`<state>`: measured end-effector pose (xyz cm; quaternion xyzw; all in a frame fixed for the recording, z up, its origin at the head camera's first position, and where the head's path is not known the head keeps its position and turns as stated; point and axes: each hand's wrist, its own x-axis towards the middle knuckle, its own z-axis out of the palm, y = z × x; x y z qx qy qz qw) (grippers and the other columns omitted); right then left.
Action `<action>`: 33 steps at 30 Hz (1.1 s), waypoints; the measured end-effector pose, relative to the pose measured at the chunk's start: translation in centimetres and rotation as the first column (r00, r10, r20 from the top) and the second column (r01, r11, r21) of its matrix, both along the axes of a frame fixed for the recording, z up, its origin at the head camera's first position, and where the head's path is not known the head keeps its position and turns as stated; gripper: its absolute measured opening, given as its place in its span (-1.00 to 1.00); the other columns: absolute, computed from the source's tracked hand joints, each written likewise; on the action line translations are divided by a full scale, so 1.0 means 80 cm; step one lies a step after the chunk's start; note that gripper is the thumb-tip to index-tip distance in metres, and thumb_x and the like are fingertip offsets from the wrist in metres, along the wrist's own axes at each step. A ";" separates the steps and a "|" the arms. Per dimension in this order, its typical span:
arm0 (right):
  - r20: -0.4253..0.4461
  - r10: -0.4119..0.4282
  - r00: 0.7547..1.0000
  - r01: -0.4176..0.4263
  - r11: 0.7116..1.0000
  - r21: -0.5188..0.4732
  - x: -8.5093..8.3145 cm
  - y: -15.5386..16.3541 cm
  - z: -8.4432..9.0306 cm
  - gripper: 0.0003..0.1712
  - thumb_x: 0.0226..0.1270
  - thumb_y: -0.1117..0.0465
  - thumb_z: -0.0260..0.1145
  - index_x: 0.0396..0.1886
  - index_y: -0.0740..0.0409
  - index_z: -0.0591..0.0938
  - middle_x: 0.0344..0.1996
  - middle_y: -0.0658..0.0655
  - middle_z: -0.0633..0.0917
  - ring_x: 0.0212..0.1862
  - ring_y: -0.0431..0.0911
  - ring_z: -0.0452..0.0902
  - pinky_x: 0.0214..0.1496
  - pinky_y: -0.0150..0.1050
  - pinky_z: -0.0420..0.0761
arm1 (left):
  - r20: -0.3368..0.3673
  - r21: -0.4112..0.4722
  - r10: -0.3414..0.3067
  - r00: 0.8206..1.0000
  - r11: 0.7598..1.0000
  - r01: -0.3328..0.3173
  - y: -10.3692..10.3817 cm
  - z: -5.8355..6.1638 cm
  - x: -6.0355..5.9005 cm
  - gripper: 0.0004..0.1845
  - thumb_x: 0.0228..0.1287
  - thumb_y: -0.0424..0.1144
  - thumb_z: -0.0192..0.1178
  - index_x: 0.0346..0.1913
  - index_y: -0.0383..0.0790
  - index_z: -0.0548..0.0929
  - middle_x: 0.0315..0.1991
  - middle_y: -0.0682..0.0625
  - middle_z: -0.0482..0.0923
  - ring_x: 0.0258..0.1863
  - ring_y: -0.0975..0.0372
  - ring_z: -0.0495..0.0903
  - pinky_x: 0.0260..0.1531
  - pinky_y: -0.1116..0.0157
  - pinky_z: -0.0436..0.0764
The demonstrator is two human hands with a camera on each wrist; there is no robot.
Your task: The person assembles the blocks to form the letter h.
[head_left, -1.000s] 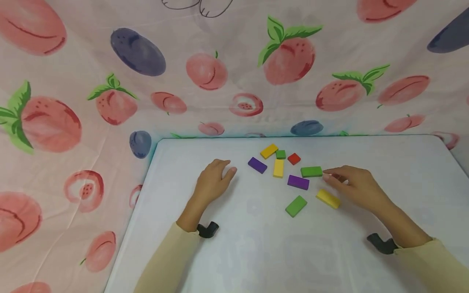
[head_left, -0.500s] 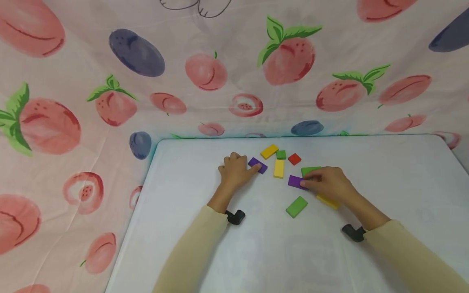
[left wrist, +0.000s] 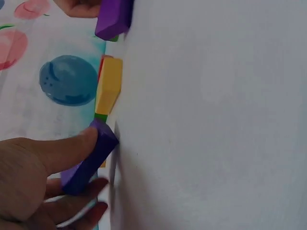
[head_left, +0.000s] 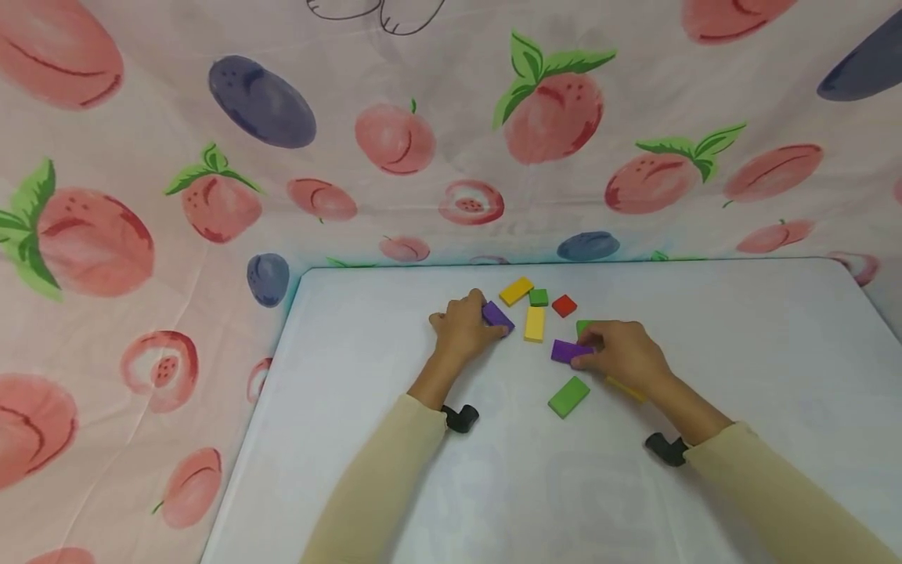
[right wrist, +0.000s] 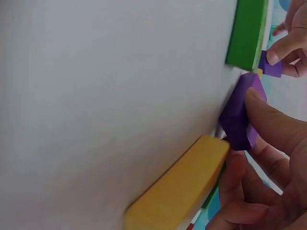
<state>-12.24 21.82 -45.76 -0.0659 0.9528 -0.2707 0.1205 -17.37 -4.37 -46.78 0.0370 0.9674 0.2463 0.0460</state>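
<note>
My left hand (head_left: 463, 327) pinches a purple block (head_left: 497, 315) between thumb and fingers, at the left of the scattered blocks. In the left wrist view that purple block (left wrist: 91, 155) is tilted, its near end raised beside the thumb. My right hand (head_left: 627, 354) pinches a second purple block (head_left: 566, 351) by its right end; the right wrist view shows the thumb on the face of this purple block (right wrist: 243, 110). Under the right hand, a yellow block (head_left: 627, 389) and a green block (head_left: 583, 326) are partly hidden.
Between the hands lie a yellow block (head_left: 535, 324), an orange-yellow block (head_left: 517, 291), a small green block (head_left: 539, 298) and a red block (head_left: 564, 305). Nearer the person is a green block (head_left: 568, 396) on the white table (head_left: 493, 486). A fruit-print cloth (head_left: 317, 94) hangs behind.
Both hands have moved inward. The left has reached the left purple block and turned it slightly; the right has left the green block's end and taken hold of the other purple block.
</note>
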 end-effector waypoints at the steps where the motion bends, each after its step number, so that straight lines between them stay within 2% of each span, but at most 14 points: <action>1: -0.002 0.007 1.000 -0.007 1.000 0.000 0.000 -0.001 0.000 -0.65 0.16 0.01 0.58 -0.13 0.05 0.74 -0.19 0.09 0.79 -0.07 0.05 0.64 -0.08 -0.01 0.64 | -0.007 0.046 -0.003 1.000 0.999 0.004 -0.001 0.000 0.001 -0.53 0.22 0.04 0.46 0.01 -0.16 0.55 -0.11 -0.07 0.71 -0.08 0.05 0.61 0.01 -0.05 0.32; 3: 0.009 0.024 1.000 -0.023 1.000 -0.009 0.000 -0.004 0.000 -0.64 0.16 0.04 0.58 -0.10 0.06 0.73 -0.26 0.06 0.76 -0.15 0.01 0.60 -0.16 -0.10 0.60 | -0.010 0.163 -0.006 1.000 0.987 0.008 -0.006 0.001 0.003 -0.62 0.27 -0.06 0.44 -0.04 -0.15 0.52 -0.17 -0.06 0.73 -0.16 0.10 0.65 0.03 0.02 0.38; 4: 0.017 0.032 0.999 -0.032 0.999 -0.016 0.000 -0.004 0.001 -0.62 0.17 0.05 0.58 -0.06 0.08 0.72 -0.28 0.05 0.74 -0.16 0.00 0.59 -0.18 -0.14 0.58 | -0.009 0.232 -0.013 1.000 0.973 0.014 -0.009 0.002 0.005 -0.66 0.30 -0.11 0.42 -0.04 -0.15 0.51 -0.18 -0.06 0.72 -0.17 0.11 0.65 0.04 0.08 0.43; 7: 0.055 0.049 0.997 -0.047 0.998 -0.038 0.000 -0.006 0.003 -0.56 0.21 0.07 0.55 0.05 0.14 0.73 -0.29 0.07 0.70 -0.16 -0.01 0.54 -0.21 -0.23 0.54 | 0.037 0.422 -0.040 0.999 0.906 0.021 -0.023 0.007 0.012 -0.75 0.36 -0.20 0.36 -0.02 -0.14 0.54 -0.17 -0.07 0.69 -0.20 0.16 0.67 -0.14 0.27 0.65; 9: 0.077 0.046 0.996 -0.041 0.998 -0.057 0.000 -0.007 0.004 -0.57 0.25 0.05 0.52 0.06 0.14 0.73 -0.27 0.08 0.69 -0.13 0.00 0.52 -0.20 -0.25 0.52 | 0.101 0.520 -0.063 0.993 0.854 0.002 -0.037 0.011 0.018 -0.76 0.38 -0.22 0.34 0.01 -0.13 0.56 -0.16 -0.09 0.68 -0.22 0.17 0.70 -0.24 0.27 0.73; 13: 0.113 0.022 0.993 -0.007 0.991 -0.135 0.000 -0.013 0.005 -0.62 0.30 -0.01 0.47 0.01 0.08 0.72 -0.20 0.08 0.73 -0.07 0.01 0.57 -0.12 -0.23 0.55 | 0.258 0.641 -0.097 0.961 0.761 -0.096 -0.068 0.013 0.035 -0.76 0.39 -0.24 0.32 0.05 -0.16 0.59 -0.11 -0.16 0.65 -0.25 0.16 0.75 -0.25 0.23 0.78; 16: 0.174 0.009 0.985 0.030 0.975 -0.219 -0.001 -0.023 0.007 -0.54 0.32 -0.02 0.46 0.10 0.12 0.65 -0.07 0.14 0.75 0.03 0.04 0.61 -0.02 -0.19 0.64 | 0.342 0.672 -0.123 0.931 0.725 -0.151 -0.089 0.012 0.052 -0.75 0.41 -0.27 0.30 0.08 -0.20 0.60 -0.08 -0.19 0.62 -0.28 0.14 0.76 -0.24 0.22 0.78; 17: 0.199 0.005 0.980 0.044 0.970 -0.240 -0.002 -0.028 0.006 -0.51 0.32 -0.02 0.45 0.13 0.14 0.63 -0.03 0.17 0.74 0.06 0.06 0.62 0.00 -0.18 0.67 | 0.358 0.677 -0.133 0.924 0.718 -0.159 -0.095 0.011 0.058 -0.74 0.42 -0.28 0.29 0.09 -0.22 0.60 -0.08 -0.20 0.61 -0.29 0.13 0.76 -0.23 0.21 0.78; 20: 0.264 0.017 0.965 0.071 0.945 -0.319 -0.003 -0.044 0.006 -0.40 0.34 0.02 0.44 0.26 0.20 0.52 0.06 0.24 0.72 0.11 0.09 0.64 0.02 -0.15 0.71 | 0.382 0.663 -0.145 0.913 0.731 -0.162 -0.108 0.008 0.078 -0.74 0.45 -0.31 0.23 0.14 -0.22 0.60 -0.07 -0.18 0.57 -0.26 0.14 0.74 -0.22 0.22 0.78; 23: 0.319 0.025 0.947 0.114 0.904 -0.411 -0.004 -0.063 0.004 -0.37 0.34 0.05 0.44 0.32 0.11 0.46 0.06 0.22 0.74 0.08 0.05 0.67 0.03 -0.19 0.67 | 0.393 0.662 -0.156 0.906 0.732 -0.161 -0.114 0.003 0.096 -0.70 0.48 -0.38 0.15 0.21 -0.25 0.58 -0.02 -0.19 0.54 -0.15 0.13 0.72 -0.15 0.22 0.77; 26: 0.373 0.027 0.928 0.182 0.839 -0.513 -0.004 -0.081 0.001 -0.34 0.32 0.08 0.46 0.36 0.00 0.43 0.04 0.18 0.75 0.03 -0.01 0.68 0.05 -0.24 0.64 | 0.414 0.679 -0.176 0.893 0.714 -0.173 -0.114 -0.003 0.112 -0.66 0.47 -0.43 0.11 0.25 -0.31 0.54 0.02 -0.21 0.53 -0.05 0.13 0.69 -0.07 0.20 0.76; 29: 0.413 0.034 0.910 0.245 0.761 -0.601 -0.004 -0.098 0.000 -0.35 0.33 0.14 0.46 0.36 0.00 0.43 0.04 0.20 0.72 -0.01 -0.03 0.70 0.09 -0.26 0.68 | 0.420 0.697 -0.207 0.883 0.697 -0.169 -0.111 -0.006 0.124 -0.66 0.45 -0.43 0.15 0.23 -0.39 0.53 -0.02 -0.23 0.57 -0.08 0.15 0.70 -0.07 0.20 0.76; 33: 0.469 0.064 0.881 0.314 0.663 -0.680 -0.004 -0.116 0.000 -0.39 0.40 0.26 0.38 0.39 0.12 0.41 -0.01 0.27 0.62 -0.04 -0.01 0.71 0.12 -0.15 0.72 | 0.411 0.690 -0.240 0.879 0.712 -0.129 -0.106 -0.011 0.134 -0.70 0.40 -0.39 0.23 0.14 -0.38 0.59 -0.13 -0.15 0.61 -0.16 0.22 0.70 -0.13 0.24 0.77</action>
